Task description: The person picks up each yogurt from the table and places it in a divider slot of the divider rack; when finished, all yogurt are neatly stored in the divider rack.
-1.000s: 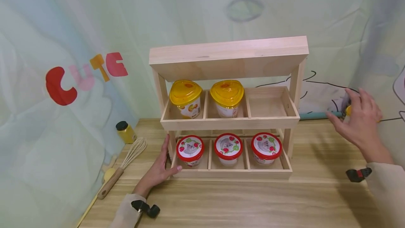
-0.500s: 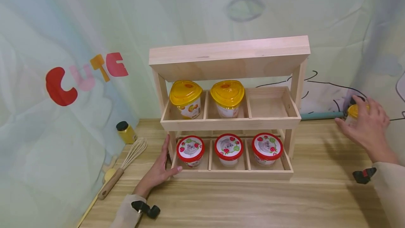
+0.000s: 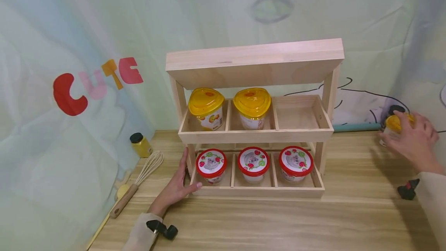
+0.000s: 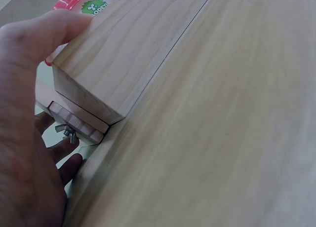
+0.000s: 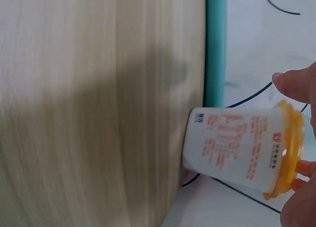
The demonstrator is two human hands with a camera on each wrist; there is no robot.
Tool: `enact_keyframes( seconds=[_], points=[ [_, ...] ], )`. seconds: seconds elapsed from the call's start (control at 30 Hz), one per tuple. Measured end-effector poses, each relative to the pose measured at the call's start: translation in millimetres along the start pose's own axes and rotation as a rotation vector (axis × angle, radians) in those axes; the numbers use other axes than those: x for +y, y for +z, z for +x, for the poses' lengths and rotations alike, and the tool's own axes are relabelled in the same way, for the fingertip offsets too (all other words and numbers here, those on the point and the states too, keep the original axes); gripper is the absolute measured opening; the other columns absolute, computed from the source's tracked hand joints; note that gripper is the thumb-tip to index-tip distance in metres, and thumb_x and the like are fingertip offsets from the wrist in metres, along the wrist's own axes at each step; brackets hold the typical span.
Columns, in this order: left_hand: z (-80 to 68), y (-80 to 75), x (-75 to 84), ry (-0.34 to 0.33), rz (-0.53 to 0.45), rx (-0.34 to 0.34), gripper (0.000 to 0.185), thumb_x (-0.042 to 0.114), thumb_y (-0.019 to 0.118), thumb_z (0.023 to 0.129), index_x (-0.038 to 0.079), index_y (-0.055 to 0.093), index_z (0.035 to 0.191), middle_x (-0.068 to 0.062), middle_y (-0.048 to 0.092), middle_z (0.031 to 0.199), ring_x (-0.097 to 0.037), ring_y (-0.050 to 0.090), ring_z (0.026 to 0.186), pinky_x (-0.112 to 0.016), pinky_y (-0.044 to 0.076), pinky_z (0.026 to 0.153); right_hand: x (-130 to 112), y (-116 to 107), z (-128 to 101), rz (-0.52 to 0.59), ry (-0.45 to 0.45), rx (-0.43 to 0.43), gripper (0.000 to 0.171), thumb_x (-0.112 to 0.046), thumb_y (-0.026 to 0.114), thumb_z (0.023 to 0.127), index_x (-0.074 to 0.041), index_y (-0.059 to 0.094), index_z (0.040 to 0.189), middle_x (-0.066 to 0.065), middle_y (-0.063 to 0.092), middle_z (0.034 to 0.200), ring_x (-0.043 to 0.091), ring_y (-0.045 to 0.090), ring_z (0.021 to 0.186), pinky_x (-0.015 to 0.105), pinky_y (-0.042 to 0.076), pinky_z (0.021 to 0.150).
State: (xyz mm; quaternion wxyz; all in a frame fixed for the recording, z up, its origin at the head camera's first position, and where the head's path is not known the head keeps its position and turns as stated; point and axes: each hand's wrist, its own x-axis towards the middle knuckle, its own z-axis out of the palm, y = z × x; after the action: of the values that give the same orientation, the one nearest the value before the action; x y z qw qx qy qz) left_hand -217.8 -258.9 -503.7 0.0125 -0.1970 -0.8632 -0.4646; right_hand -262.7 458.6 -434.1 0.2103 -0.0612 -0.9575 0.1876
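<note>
My left hand [image 3: 175,189] holds the front left corner of a two-tier wooden rack [image 3: 258,193]. In the left wrist view the thumb lies over the front board [image 4: 133,44], with the other fingers [image 4: 63,148] bent round the side by a wing nut. At the far right my right hand [image 3: 414,139] is over a cup with a yellow lid [image 5: 237,148] standing on the table. Fingertips [image 5: 303,172] are at one side of the lid; the thumb [image 5: 291,85] stays apart from it. Two yellow-lidded cups [image 3: 252,105] occupy the upper tier, and three red-rimmed cups [image 3: 253,162] the lower.
A whisk [image 3: 148,169] and a yellow jar with a black lid [image 3: 141,146] lie or stand left of the rack. Along the back edge runs a teal tube [image 3: 355,127]. A printed curtain [image 3: 216,11] bounds the wooden table [image 3: 265,224]. Something dark shows behind the right cup.
My right hand has moved rightward around the yellow-lidded cup, and more of that cup now shows. The left hand keeps its hold on the rack. The head view has shifted slightly.
</note>
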Motion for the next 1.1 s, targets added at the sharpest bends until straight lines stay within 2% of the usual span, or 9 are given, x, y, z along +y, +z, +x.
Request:
enact_keyframes(
  seconds=[0.1, 0.17, 0.23, 0.3, 0.5, 0.77, 1.1],
  points=[
    [0.1, 0.3, 0.3, 0.002, -0.006, -0.001, 0.132, 0.028, 0.086, 0.087, 0.040, -0.015, 0.171, -0.021, -0.007, 0.182, -0.057, 0.007, 0.165, -0.082, 0.013, 0.125, 4, 1, 2, -0.019, 0.013, -0.024, 0.095, -0.073, 0.047, 0.101, -0.003, 0.025, 0.162, 0.048, 0.007, 0.164, 0.073, 0.005, 0.151, 0.089, 0.006, 0.116],
    [0.6, 0.3, 0.0, 0.009, -0.007, -0.001, 0.132, 0.028, 0.086, 0.087, 0.039, -0.015, 0.171, -0.022, -0.006, 0.182, -0.057, 0.007, 0.165, -0.083, 0.013, 0.125, 5, 1, 3, -0.031, 0.029, -0.042, 0.083, -0.054, 0.055, 0.102, -0.004, 0.025, 0.162, 0.048, 0.006, 0.164, 0.073, 0.004, 0.151, 0.088, 0.005, 0.117],
    [1.0, 0.4, -1.0, 0.014, -0.003, -0.001, 0.132, 0.029, 0.086, 0.087, 0.037, -0.015, 0.172, -0.022, -0.006, 0.182, -0.058, 0.007, 0.165, -0.083, 0.013, 0.125, 7, 2, 4, -0.045, 0.040, -0.060, 0.079, -0.035, 0.059, 0.099, -0.006, 0.025, 0.163, 0.048, 0.005, 0.164, 0.074, 0.004, 0.151, 0.089, 0.005, 0.118],
    [1.1, 0.7, -1.7, 0.017, 0.000, -0.002, 0.132, 0.029, 0.086, 0.086, 0.037, -0.015, 0.172, -0.022, -0.006, 0.182, -0.059, 0.007, 0.165, -0.084, 0.013, 0.124, 8, 3, 5, -0.050, 0.048, -0.072, 0.078, -0.025, 0.059, 0.096, -0.007, 0.025, 0.164, 0.048, 0.003, 0.165, 0.075, 0.003, 0.150, 0.090, 0.006, 0.117],
    [1.1, 0.5, -2.0, 0.015, 0.002, 0.000, 0.132, 0.030, 0.086, 0.086, 0.038, -0.015, 0.171, -0.021, -0.008, 0.182, -0.058, 0.006, 0.165, -0.084, 0.012, 0.124, 13, 7, 6, -0.032, 0.032, -0.049, 0.072, -0.022, 0.059, 0.096, -0.007, 0.030, 0.160, 0.049, 0.004, 0.165, 0.077, 0.006, 0.149, 0.091, 0.008, 0.116],
    [1.3, -1.7, -2.4, 0.024, 0.005, -0.001, 0.132, 0.029, 0.086, 0.086, 0.036, -0.015, 0.172, -0.022, -0.007, 0.182, -0.059, 0.007, 0.165, -0.084, 0.013, 0.124, 11, 17, 2, -0.014, 0.030, 0.058, 0.063, -0.009, 0.063, 0.097, -0.006, 0.037, 0.154, 0.048, 0.010, 0.165, 0.073, 0.010, 0.150, 0.086, 0.010, 0.119],
    [1.2, -1.5, -2.8, 0.042, 0.012, 0.002, 0.132, 0.027, 0.086, 0.086, 0.035, -0.014, 0.172, -0.023, -0.006, 0.181, -0.059, 0.008, 0.164, -0.084, 0.013, 0.124, 5, 20, -3, 0.060, 0.017, 0.157, 0.061, 0.002, 0.066, 0.097, -0.005, 0.041, 0.152, 0.042, 0.011, 0.169, 0.068, 0.007, 0.153, 0.081, 0.005, 0.124]
  ],
)
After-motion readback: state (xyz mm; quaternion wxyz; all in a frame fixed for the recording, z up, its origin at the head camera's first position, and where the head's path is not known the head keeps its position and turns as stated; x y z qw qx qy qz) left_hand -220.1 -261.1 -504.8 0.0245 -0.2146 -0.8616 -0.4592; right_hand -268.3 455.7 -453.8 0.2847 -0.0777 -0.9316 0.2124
